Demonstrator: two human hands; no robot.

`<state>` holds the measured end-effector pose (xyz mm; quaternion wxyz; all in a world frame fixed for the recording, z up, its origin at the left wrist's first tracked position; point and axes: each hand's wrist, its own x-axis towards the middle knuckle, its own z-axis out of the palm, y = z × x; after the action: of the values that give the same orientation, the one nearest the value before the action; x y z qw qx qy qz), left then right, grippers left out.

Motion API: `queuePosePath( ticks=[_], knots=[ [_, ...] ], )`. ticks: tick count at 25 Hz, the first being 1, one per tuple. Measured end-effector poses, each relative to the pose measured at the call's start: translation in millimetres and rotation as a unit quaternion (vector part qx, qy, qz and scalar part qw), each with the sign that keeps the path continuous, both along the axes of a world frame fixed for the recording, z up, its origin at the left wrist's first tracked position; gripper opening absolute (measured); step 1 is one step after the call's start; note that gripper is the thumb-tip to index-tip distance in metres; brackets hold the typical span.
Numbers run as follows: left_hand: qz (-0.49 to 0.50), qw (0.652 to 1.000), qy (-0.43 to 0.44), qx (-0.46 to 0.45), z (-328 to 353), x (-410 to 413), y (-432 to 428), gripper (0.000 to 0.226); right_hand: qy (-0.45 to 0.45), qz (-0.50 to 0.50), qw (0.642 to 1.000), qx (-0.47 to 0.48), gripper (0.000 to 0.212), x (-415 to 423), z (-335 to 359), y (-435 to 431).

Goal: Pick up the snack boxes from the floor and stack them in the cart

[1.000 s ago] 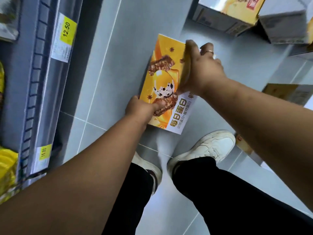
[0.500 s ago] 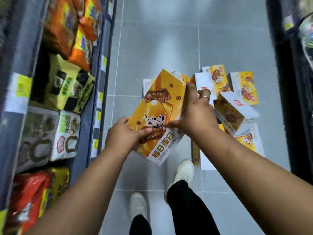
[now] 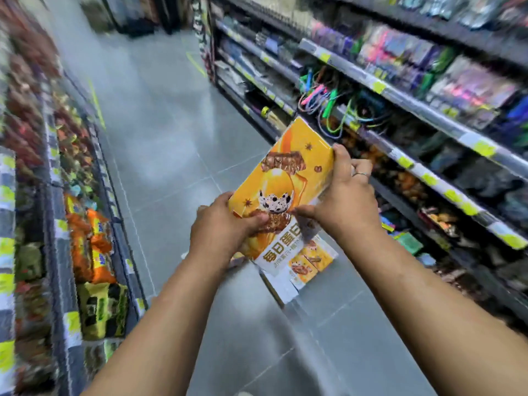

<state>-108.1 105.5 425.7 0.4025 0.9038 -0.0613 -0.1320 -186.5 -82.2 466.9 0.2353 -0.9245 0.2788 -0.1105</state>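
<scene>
I hold a yellow-orange snack box with a speckled egg picture up in front of me, tilted, its white label end toward me. My left hand grips its lower left edge, thumb on the printed face. My right hand grips the right edge, fingers curled behind, a ring on one finger. Below the held box, more snack boxes of the same kind lie on the grey floor. No cart is in view.
A shop aisle with a grey tiled floor runs ahead. Shelves of bagged snacks line the left side. Shelves with cables and small goods line the right side, close to my right hand.
The box has risen from floor level to chest height in both hands. My view has swung up from the floor to look along the aisle; the pile of boxes is now mostly hidden below.
</scene>
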Motion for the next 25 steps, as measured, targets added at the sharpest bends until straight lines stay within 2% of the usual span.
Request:
queuePosePath(
  ticks=[3, 5, 7, 9, 10, 15, 17, 21, 25],
  knots=[
    [-0.105, 0.993, -0.06, -0.001, 61, -59, -76, 0.072, -0.039, -0.087, 0.995, -0.027, 0.125, -96, 62, -60],
    [-0.163, 0.983, -0.08, -0.024, 85, -94, -118, 0.062, -0.042, -0.136, 0.989, -0.031, 0.126, -150, 87, -94],
    [-0.251, 0.96, -0.118, -0.03, 115, -169, -193, 0.053, -0.059, -0.219, 0.973, -0.04, 0.126, -250, 115, -139],
    [-0.267, 0.957, -0.103, -0.042, 120, -193, -219, 0.055, -0.054, -0.241, 0.968, -0.048, 0.127, -282, 121, -155],
    [-0.303, 0.946, -0.105, -0.047, 126, -228, -249, 0.057, -0.047, -0.276, 0.959, -0.054, 0.127, -325, 129, -169],
    [-0.458, 0.879, -0.117, -0.067, 154, -422, -371, 0.061, -0.018, -0.446, 0.892, -0.072, 0.13, -541, 153, -233],
    [-0.504, 0.851, -0.129, -0.074, 163, -478, -405, 0.068, -0.024, -0.494, 0.866, -0.077, 0.132, -601, 161, -244],
    [-0.594, 0.784, -0.153, -0.096, 175, -589, -462, 0.065, -0.021, -0.59, 0.801, -0.098, 0.13, -713, 166, -259],
    [-0.663, 0.723, -0.169, -0.1, 174, -674, -510, 0.071, -0.023, -0.66, 0.745, -0.092, 0.13, -794, 157, -271]
  ],
)
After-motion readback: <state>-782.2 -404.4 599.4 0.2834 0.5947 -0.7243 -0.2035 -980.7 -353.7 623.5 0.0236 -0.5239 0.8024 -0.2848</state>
